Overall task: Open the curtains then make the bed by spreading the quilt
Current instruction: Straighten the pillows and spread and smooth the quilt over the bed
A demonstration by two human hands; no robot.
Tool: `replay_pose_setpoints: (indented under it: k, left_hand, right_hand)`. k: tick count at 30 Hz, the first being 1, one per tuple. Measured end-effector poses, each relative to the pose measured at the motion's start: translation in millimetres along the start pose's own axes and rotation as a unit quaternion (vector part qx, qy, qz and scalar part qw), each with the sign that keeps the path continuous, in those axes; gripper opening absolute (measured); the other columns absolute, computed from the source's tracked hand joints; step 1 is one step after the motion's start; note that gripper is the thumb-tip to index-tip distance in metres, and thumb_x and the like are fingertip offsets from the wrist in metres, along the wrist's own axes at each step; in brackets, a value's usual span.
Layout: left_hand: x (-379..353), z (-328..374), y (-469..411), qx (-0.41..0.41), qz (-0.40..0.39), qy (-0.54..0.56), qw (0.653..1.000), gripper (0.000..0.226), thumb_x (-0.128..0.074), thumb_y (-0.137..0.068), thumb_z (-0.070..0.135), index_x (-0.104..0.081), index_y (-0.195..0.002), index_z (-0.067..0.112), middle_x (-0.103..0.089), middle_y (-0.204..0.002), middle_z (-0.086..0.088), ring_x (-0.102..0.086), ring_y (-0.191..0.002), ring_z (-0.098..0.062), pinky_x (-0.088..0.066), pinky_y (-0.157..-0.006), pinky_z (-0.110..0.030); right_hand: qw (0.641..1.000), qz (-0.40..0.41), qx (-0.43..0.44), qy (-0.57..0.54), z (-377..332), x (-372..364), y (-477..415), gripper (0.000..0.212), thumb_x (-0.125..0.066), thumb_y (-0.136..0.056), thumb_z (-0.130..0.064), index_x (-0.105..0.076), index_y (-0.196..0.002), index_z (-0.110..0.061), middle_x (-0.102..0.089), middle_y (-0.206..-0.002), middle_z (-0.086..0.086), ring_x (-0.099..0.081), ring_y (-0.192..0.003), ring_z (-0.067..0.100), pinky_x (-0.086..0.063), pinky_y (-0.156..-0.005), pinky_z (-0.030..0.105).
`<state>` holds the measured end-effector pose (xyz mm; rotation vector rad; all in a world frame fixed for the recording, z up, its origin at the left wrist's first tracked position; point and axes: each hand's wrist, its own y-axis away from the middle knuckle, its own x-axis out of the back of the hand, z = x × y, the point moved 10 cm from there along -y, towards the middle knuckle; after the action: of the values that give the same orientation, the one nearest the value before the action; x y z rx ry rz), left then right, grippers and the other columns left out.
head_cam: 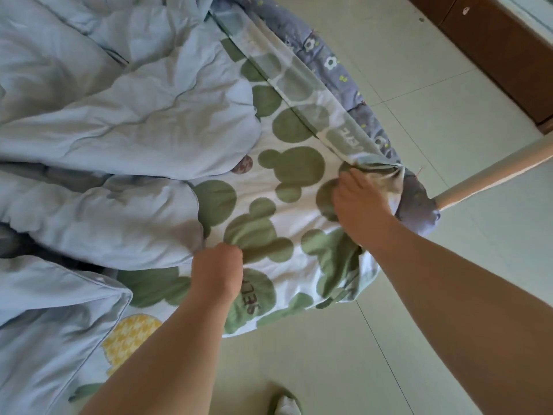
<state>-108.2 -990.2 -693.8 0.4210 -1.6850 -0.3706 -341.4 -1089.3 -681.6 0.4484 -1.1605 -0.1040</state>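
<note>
Your forearms reach in from the lower edge. Your left grip is a clenched fist grasping a fold of the green-spotted sheet, just beside the edge of the pale blue quilt. Your right grip grasps the sheet's bunched corner, touching the end of the purple flowered mattress pad. That quilt lies crumpled in heaps to the left of both hands – not spread. Beyond lie pale floor tiles and a brown cabinet.
</note>
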Motion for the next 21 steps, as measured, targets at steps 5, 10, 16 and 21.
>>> replay_pose_setpoints:
  k: [5, 10, 16, 21]
  left_hand:
    - [-3, 41, 10, -0.053, -0.003, 0.078, 0.996, 0.021, -0.046, -0.09, 0.012, -0.066, -0.092, 0.017, -0.067, -0.094, -0.002, -0.064, -0.091, -0.026, -0.044, -0.071, -0.031]
    - [-9, 58, 22, -0.058, 0.0, 0.129, 0.99, 0.019, -0.047, -0.088, 0.011, -0.061, -0.098, 0.018, -0.064, -0.097, 0.001, -0.062, -0.094, -0.024, -0.043, -0.07, -0.031]
    - [18, -26, 33, 0.015, 0.094, 0.095, 0.991, 0.03, -0.049, -0.092, 0.026, -0.049, -0.121, 0.018, -0.056, -0.116, -0.002, -0.054, -0.108, -0.024, -0.043, -0.085, -0.035]
    - [26, -147, 60, 0.144, 0.202, 0.06, 0.967, 0.063, -0.069, -0.072, 0.019, -0.049, -0.131, 0.006, -0.05, -0.129, -0.019, -0.045, -0.119, -0.039, -0.034, -0.101, -0.05]
  right_hand:
    - [0.977, -0.182, -0.1, 0.048, 54, -52, 3, 0.043, -0.041, -0.091, -0.028, -0.054, -0.126, -0.006, -0.05, -0.133, 0.016, -0.04, -0.124, 0.034, -0.014, -0.111, 0.035]
    - [0.994, -0.086, -0.059, -0.026, 25, -24, 7, 0.035, -0.049, -0.086, -0.022, -0.05, -0.118, -0.007, -0.055, -0.119, 0.014, -0.05, -0.115, 0.025, -0.013, -0.105, 0.012]
    - [0.999, -0.033, 0.007, 0.03, -33, 15, 42, 0.043, -0.045, -0.09, -0.03, -0.041, -0.13, -0.013, -0.054, -0.125, 0.007, -0.051, -0.115, 0.024, -0.032, -0.1, 0.04]
    - [0.99, 0.049, 0.131, -0.036, -130, 59, 34, 0.065, -0.051, -0.085, -0.023, -0.024, -0.143, -0.013, -0.037, -0.137, 0.013, -0.038, -0.126, 0.03, -0.025, -0.109, 0.041]
